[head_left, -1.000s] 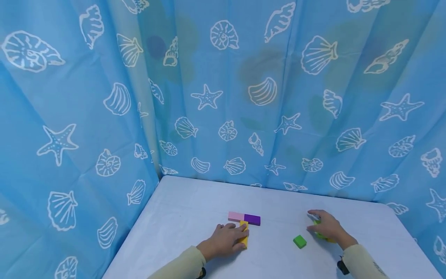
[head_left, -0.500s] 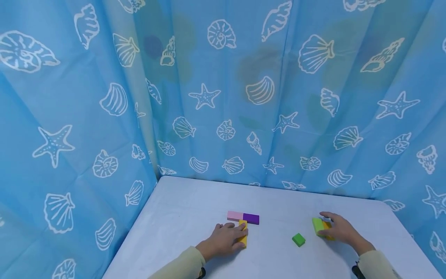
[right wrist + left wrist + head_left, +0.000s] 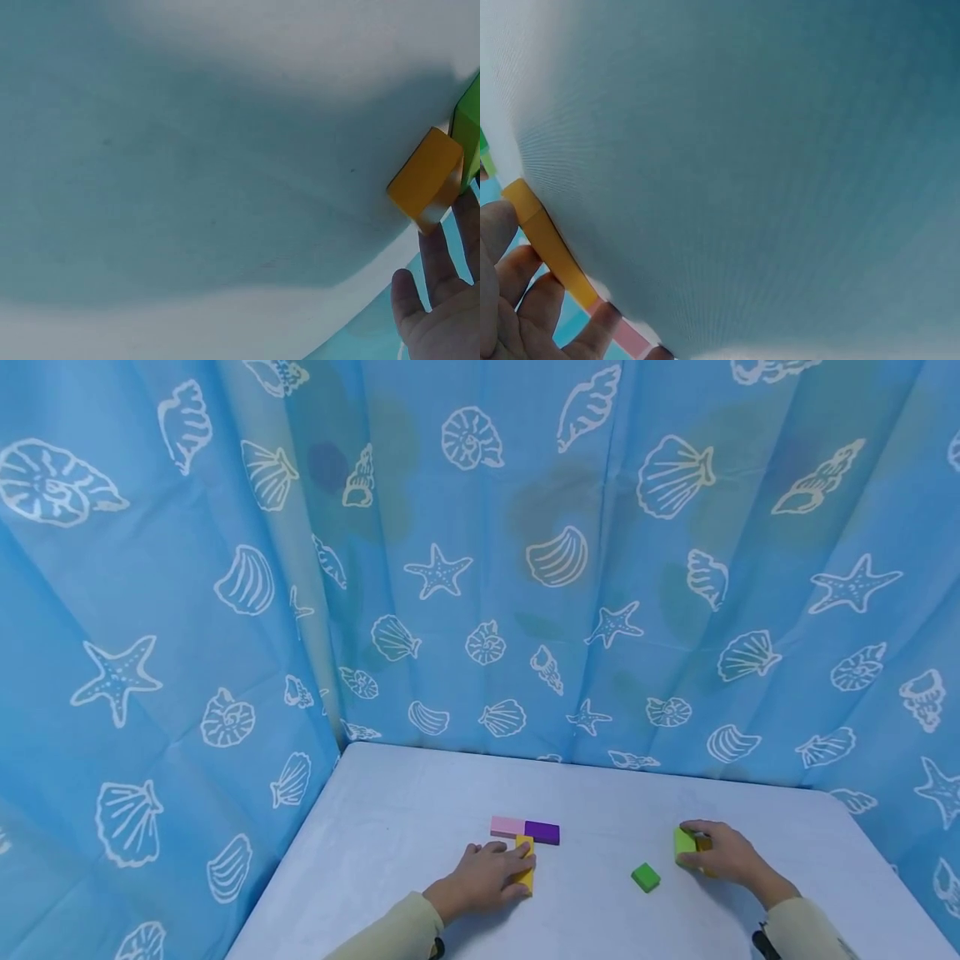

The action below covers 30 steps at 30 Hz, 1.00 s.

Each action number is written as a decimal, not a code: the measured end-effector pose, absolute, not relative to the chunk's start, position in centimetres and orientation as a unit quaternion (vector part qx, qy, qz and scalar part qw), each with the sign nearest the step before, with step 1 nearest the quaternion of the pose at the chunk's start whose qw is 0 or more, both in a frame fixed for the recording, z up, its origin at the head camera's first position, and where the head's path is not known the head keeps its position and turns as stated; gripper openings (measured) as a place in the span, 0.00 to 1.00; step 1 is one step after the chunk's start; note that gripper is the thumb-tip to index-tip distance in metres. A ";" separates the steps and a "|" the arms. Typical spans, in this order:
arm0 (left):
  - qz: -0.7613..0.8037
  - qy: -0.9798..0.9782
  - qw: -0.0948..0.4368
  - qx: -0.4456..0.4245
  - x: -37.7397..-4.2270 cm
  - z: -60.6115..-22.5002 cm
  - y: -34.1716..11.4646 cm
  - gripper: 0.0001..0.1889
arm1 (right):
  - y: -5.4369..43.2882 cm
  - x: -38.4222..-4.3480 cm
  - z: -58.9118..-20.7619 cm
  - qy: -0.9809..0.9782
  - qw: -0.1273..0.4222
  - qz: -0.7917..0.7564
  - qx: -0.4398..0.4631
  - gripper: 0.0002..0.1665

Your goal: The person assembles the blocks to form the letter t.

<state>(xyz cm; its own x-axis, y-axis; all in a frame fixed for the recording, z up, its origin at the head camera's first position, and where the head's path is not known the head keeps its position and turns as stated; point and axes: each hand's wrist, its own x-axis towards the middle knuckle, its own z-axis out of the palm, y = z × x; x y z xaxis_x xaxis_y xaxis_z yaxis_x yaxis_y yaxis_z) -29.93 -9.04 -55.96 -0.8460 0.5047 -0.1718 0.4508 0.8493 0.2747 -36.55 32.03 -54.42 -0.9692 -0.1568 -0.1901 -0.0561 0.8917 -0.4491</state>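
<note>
In the head view my left hand (image 3: 483, 877) holds a yellow block (image 3: 527, 878), thumb near its closer end and fingers over its upper part. In the left wrist view the fingertips lie along the yellow block (image 3: 555, 251), which shows a seam near one end. Its far end meets a pink block (image 3: 507, 827) and a purple block (image 3: 542, 832), laid end to end. My right hand (image 3: 727, 853) pinches a light green block (image 3: 683, 845) between thumb and finger. Behind that block, partly hidden by the hand, is another yellow block (image 3: 426, 176).
A small dark green block (image 3: 645, 877) lies on the white table (image 3: 420, 793) between the hands, closer to the right one. Blue curtains (image 3: 465, 610) with shell prints hang along the table's back and left edges.
My right hand first shifted right, uncovering the light green block; its raised finger has since come down on the block's far end. The left hand and its yellow block stay put.
</note>
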 end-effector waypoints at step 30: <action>0.112 0.954 0.116 0.253 -29.9 -56.3 -9.3 0.28 | 25.7 -39.3 -54.8 0.956 0.107 -0.271 -0.028 0.42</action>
<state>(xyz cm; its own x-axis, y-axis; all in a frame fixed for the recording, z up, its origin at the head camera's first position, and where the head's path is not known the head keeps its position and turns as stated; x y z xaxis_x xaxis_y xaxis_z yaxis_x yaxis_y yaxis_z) -29.92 -9.31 -56.28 -0.8446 0.5093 -0.1651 0.4570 0.8464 0.2733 -39.29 25.67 -54.80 -0.9757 -0.1113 -0.1886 0.0041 0.8517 -0.5240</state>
